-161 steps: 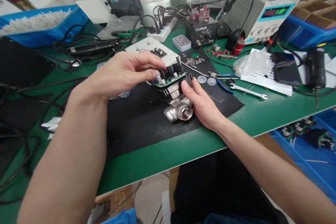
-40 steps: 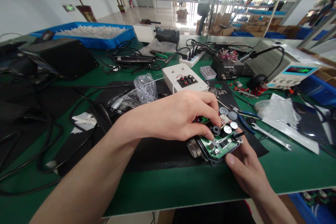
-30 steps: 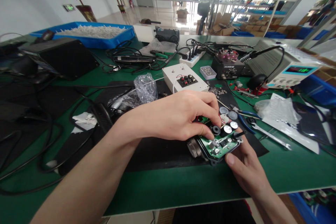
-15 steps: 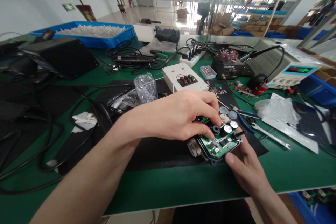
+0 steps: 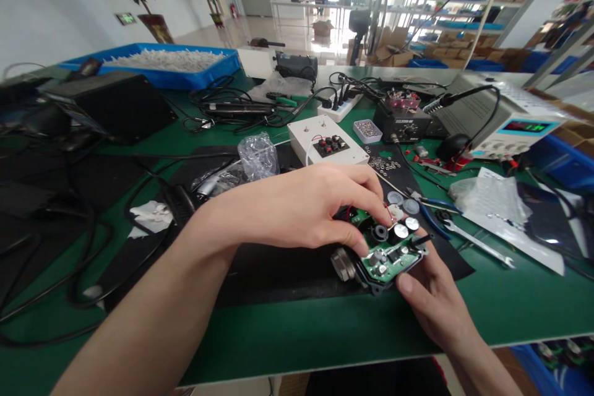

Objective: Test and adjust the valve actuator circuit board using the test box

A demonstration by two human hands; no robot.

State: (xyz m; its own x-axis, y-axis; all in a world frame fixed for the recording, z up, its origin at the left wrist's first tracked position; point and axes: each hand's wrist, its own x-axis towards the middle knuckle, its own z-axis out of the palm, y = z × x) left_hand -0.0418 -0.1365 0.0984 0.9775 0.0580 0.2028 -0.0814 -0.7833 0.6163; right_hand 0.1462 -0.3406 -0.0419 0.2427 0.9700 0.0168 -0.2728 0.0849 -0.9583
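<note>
Circuit board (image 5: 393,268) lies face-up in its housing (image 5: 377,289), just right of your left hand (image 5: 325,204), thumb and forefinger parted, pinching nothing visible. Your right hand (image 5: 434,303) clasps the housing's near right side.

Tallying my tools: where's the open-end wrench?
In the head view, the open-end wrench lies on the right of the green table, between the blue pliers and the white sheet.

There are two hands (image 5: 320,207) (image 5: 439,303), one circuit board (image 5: 394,262), one wrench (image 5: 480,243).
</note>
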